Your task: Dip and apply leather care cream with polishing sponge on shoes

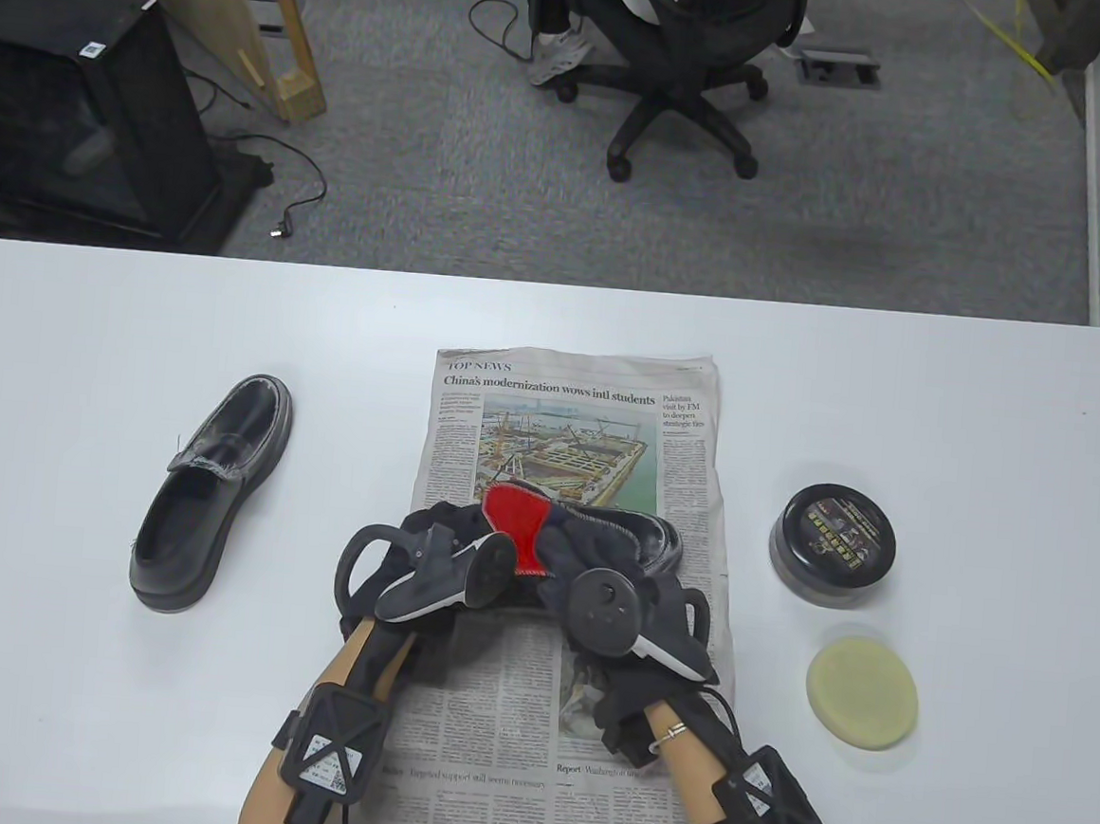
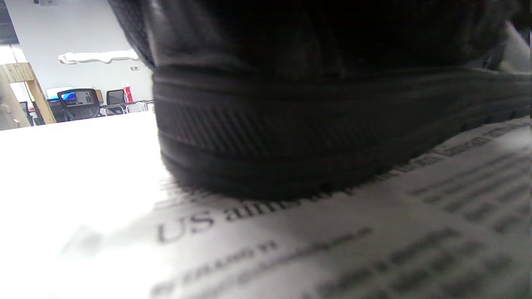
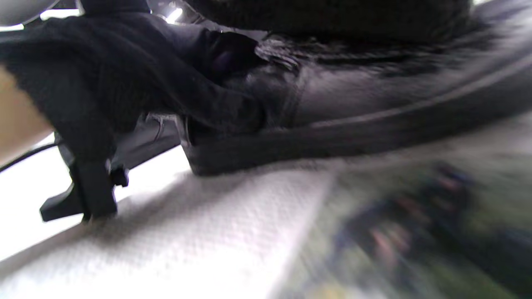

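Note:
A black leather shoe (image 1: pixel 656 540) lies on a newspaper (image 1: pixel 569 413) at the table's middle, toe to the right. My left hand (image 1: pixel 434 555) grips its heel end; the left wrist view shows the ribbed sole (image 2: pixel 291 137) close up on the paper (image 2: pixel 374 232). My right hand (image 1: pixel 558 551) holds the shoe's upper from above. A red fabric patch (image 1: pixel 513 521) shows at its fingers; I cannot tell if it belongs to the glove. The right wrist view shows a gloved hand (image 3: pixel 166 83) on the shoe's side (image 3: pixel 374 104). A pale yellow round sponge (image 1: pixel 861 695) lies untouched at the right.
A second black shoe (image 1: pixel 211 490) lies on the bare table to the left of the newspaper. A round black cream tin (image 1: pixel 832 546) with a labelled top stands right of the newspaper, just behind the sponge. The table's far edge runs behind the newspaper.

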Available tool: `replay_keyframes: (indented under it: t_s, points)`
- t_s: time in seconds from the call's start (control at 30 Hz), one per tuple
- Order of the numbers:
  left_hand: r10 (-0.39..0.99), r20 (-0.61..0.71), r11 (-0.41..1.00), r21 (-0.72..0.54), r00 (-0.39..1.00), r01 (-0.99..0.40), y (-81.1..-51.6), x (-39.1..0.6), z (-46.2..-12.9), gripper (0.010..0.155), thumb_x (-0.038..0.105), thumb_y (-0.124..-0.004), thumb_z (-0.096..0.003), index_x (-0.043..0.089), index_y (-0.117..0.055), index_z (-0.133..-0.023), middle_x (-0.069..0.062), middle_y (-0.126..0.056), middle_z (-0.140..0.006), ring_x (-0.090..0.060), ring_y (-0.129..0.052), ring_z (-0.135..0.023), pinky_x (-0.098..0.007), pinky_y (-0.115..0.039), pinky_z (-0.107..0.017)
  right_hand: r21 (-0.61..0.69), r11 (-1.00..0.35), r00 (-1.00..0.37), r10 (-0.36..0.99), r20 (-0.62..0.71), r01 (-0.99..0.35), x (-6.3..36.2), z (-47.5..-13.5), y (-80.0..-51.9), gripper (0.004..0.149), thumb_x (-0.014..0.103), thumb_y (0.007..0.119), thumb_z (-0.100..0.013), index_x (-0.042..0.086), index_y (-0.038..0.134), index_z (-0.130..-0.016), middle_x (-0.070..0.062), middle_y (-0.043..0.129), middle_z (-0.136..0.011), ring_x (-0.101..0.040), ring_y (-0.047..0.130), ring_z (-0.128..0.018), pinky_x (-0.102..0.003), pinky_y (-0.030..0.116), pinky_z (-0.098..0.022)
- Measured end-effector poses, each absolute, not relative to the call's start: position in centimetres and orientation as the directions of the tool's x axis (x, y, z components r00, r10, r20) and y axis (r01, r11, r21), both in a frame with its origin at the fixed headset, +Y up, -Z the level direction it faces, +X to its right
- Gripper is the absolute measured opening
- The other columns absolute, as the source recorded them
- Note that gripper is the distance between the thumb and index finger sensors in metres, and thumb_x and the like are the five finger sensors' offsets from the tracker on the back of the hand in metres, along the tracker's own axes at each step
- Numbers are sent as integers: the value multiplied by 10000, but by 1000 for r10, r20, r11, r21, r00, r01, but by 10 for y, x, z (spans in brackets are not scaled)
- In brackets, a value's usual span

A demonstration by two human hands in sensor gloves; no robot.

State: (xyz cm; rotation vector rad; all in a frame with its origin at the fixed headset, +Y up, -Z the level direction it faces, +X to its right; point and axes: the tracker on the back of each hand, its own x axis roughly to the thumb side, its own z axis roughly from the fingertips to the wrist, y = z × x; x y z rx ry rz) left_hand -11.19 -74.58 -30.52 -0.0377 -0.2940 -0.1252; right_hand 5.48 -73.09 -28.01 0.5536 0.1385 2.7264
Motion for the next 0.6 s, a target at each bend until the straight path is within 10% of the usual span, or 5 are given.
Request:
replay_keyframes:
  t_s: [0.27, 0.6]
  points:
    - [-125, 278, 991, -7, 952, 132, -747, -112, -305, 876, 695, -730, -318, 344, -585, -1107, 53, -799, -1094, -215, -824, -958, -491, -728, -720, 207, -932, -941, 324, 100, -299, 70, -327, -745, 594, 429, 360, -658, 156, 353, -1185, -168, 363, -1219, -454, 317, -1103, -639, 311, -719]
    - [-127, 278, 991, -7, 952, 134, -748, -111, -305, 866, 688, -720, -322, 347, -580, -1105, 48, -798, -1091, -215, -819, -944, -462, -732, -708, 116, -991, -978, 90, 187, -69, 112, -279, -751, 577, 396, 398, -660, 129, 335, -1168, -187, 313, -1185, -490, 348, -1072, -579, 443, -734]
